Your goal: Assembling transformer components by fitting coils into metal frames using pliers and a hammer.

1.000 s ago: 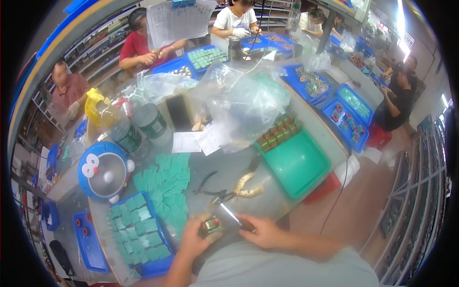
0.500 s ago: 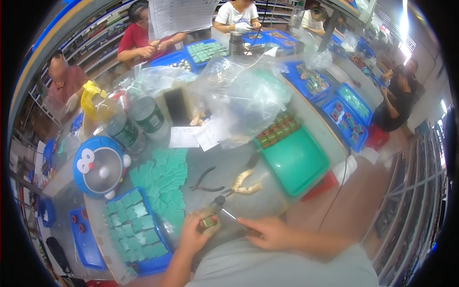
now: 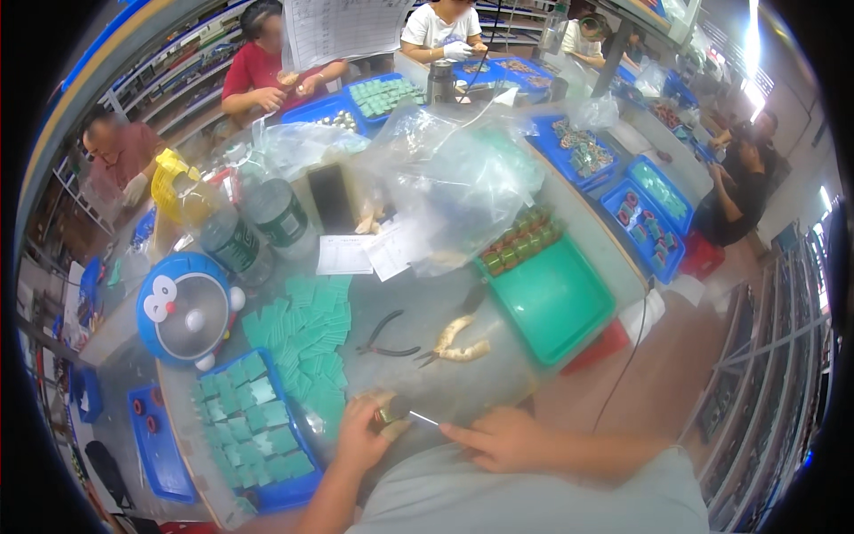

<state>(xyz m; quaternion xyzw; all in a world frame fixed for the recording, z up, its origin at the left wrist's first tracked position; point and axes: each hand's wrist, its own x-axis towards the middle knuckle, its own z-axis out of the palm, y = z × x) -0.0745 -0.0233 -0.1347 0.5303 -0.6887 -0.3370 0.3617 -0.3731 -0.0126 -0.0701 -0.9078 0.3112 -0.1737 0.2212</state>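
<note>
Small round part sits at table edge, 6 o'clock, pinched in left hand fingers. Right hand at its 3 o'clock pinches thin wire touching it. Likely lead-fitting step; next needs steady alignment. Pliers lie at 12 o'clock.

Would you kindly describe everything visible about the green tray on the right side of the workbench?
The green tray is a shallow rectangular bin, apparently plastic, with a low rim. It sits flat at the bench's right edge, angled to it. Its far end holds a row of small reddish and green parts; the rest of its floor shows bare. A clear plastic bag overlaps its far corner. No hand touches it.
</note>
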